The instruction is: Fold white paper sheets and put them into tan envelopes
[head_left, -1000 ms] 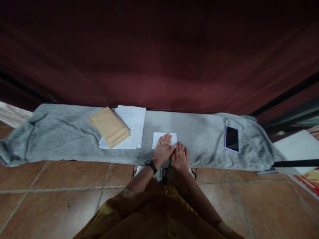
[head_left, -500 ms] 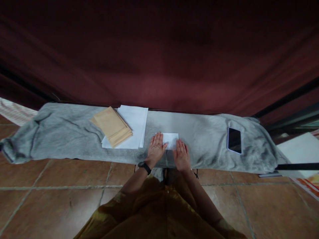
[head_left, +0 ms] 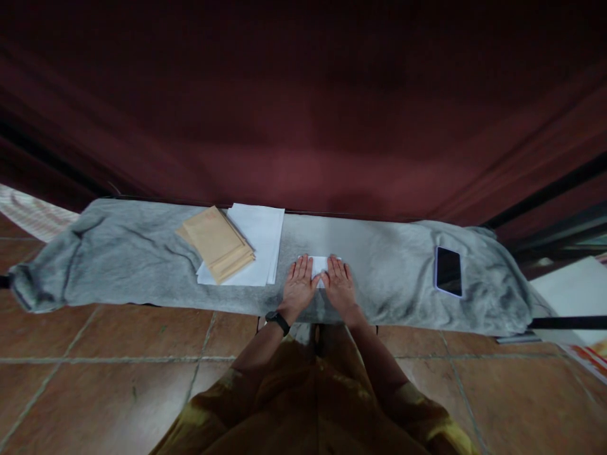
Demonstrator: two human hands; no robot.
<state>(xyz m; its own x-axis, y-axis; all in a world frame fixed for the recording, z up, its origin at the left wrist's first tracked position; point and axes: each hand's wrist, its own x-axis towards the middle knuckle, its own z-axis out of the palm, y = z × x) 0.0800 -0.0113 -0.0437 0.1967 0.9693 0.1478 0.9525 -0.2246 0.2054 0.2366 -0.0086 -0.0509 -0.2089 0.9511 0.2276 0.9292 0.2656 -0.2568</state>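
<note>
Your left hand (head_left: 298, 284) and right hand (head_left: 337, 284) lie flat and open, palms down, side by side on the folded white paper (head_left: 319, 263). Neither hand grips anything. The paper sits on the grey cloth (head_left: 142, 265) at the middle of the bench, close to its near edge. Only a narrow strip of it shows between your hands and past your fingertips.

**Risks, as judged from this view.** The cloth is soft and creased, so pressure from your palms may drag it and carry the paper askew, which would leave the crease crooked. The paper lies near the front edge, and a push toward you could slide it off onto the tiled floor (head_left: 95, 379). Your hands cover most of the sheet, so you cannot check whether its edges are aligned. The stack of brown envelopes (head_left: 218, 243) on the white sheets (head_left: 260, 237) lies just left of your left hand, and a sideways sweep could disturb it. The phone (head_left: 448, 271) lies well apart to the right.

**Change from the earlier frames.** A second ago your left hand rested on the paper with your right hand at its near right corner, and more of the paper was visible. Half a second ago your hands were apart with the paper showing between them. Your hands have since closed together, and the visible part of the paper is smaller.
</note>
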